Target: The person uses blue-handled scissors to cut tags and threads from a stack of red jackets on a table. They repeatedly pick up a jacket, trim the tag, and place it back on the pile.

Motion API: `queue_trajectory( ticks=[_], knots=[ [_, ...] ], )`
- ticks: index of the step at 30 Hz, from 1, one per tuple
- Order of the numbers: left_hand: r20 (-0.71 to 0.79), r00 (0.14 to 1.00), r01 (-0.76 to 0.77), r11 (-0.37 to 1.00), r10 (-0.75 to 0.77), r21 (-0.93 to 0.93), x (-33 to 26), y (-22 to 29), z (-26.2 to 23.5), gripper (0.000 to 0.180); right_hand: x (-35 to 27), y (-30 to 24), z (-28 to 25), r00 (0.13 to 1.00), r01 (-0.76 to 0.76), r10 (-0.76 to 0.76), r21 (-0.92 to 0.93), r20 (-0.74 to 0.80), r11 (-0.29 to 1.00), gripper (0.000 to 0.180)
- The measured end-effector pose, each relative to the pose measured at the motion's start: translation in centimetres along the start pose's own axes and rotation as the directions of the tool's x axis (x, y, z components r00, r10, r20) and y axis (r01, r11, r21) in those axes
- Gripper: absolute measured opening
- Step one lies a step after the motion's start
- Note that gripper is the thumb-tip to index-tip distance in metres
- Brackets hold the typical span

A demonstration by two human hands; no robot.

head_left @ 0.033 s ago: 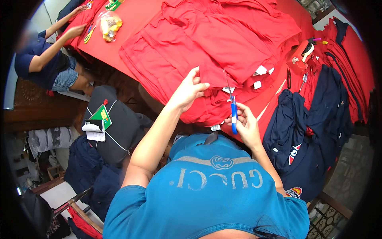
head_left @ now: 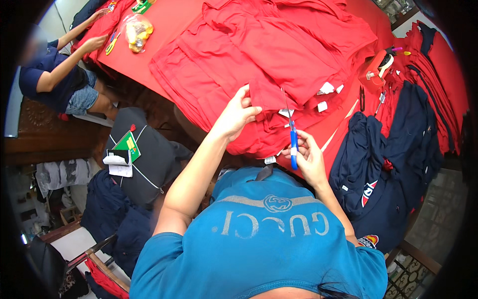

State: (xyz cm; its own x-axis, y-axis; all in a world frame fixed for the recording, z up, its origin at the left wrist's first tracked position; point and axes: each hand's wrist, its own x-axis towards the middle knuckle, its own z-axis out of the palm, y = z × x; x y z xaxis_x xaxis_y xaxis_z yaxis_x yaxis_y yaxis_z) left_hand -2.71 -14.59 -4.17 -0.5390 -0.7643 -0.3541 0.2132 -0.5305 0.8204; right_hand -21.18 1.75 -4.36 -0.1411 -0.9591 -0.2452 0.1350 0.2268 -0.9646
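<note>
A pile of red garments [head_left: 224, 65] covers much of the table before me. At its near edge, my left hand [head_left: 238, 113] is closed on the fabric of a red garment [head_left: 271, 97], with the thumb against the cloth; the fingertips are partly hidden. My right hand [head_left: 307, 157] grips blue-handled scissors [head_left: 294, 144] upright, blades pointing away from me over the garment's lower edge. Beside the blades a white label [head_left: 285, 112] shows on the cloth. More white tags [head_left: 326, 88] lie to the right, and another small tag [head_left: 270, 160] hangs near my body.
Dark navy garments [head_left: 356, 159] hang over the table's right side, near a red tape dispenser [head_left: 373, 74]. At the far left a person [head_left: 55, 79] handles red cloth. A plastic bag of yellow things [head_left: 138, 34] and yellow-handled scissors [head_left: 111, 46] lie there. A dark bundle [head_left: 144, 169] stands left of me.
</note>
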Motion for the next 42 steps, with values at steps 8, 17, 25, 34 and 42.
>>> queue_trajectory(
  ticks=[8,17,25,34,42],
  knots=[
    [-0.033,0.999,-0.003,0.963,-0.006,-0.271,-0.9,-1.2,1.1,0.035,-1.4,-2.0,-0.3,0.962,0.268,-0.249,-0.585,0.114,0.766,0.057],
    [-0.013,0.999,0.03,0.955,-0.035,-0.297,-1.6,-1.5,2.1,0.026,-2.3,-2.6,-0.3,0.96,0.255,-0.266,-0.686,0.092,0.682,0.057],
    [-0.098,0.995,-0.045,0.993,0.034,-0.109,-1.8,-1.2,3.1,0.024,-2.2,-2.0,-0.3,0.944,0.292,-0.319,-0.667,0.085,0.686,0.056],
    [-0.099,0.99,-0.109,0.993,0.104,-0.051,-2.0,-1.5,3.5,0.021,-2.0,-2.7,-0.4,0.975,0.214,-0.216,-0.511,0.057,0.832,0.051],
    [-0.126,0.989,-0.085,0.995,0.077,-0.053,-2.1,-1.6,3.9,0.023,-2.1,-1.8,-1.0,0.999,0.048,-0.045,-0.37,0.017,0.928,0.049]
  ],
)
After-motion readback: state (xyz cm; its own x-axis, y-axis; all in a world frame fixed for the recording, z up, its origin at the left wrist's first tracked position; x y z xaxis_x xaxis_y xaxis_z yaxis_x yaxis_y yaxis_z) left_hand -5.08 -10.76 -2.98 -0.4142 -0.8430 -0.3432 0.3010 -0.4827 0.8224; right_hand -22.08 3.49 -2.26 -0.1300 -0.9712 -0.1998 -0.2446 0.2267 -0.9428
